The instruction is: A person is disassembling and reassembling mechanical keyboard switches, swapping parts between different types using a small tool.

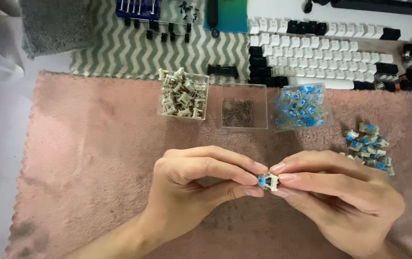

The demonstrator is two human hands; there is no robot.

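From the head camera, you are looking down at both your hands meeting over a pink cloth [95, 158] spread on the bench. Your left hand [191, 184] comes in from the lower left and your right hand [340, 192] from the lower right, and their fingertips touch in the middle. Between them sits a small key switch [268, 182] with a blue stem and a pale housing. The fingers of both hands are closed on it: your left thumb and forefinger pinch its left side, your right thumb and forefinger its right side. The switch is held just above the cloth, below the row of small boxes.

Beyond your hands, three clear boxes stand side by side on the cloth. The left box [183, 98] is heaped with beige switch housings, the middle box [244, 108] holds a dark tangle of small springs, and the right box [301, 106] is filled with blue-stemmed parts. Near your right hand, a loose pile of switches [369, 146] with blue stems lies on the cloth.

Farther back, a keyboard [321, 52] with white and black keycaps lies beside a grey and white zigzag mat [119, 52], on which small black parts are scattered. A grey towel [55, 24] sits at the upper left.
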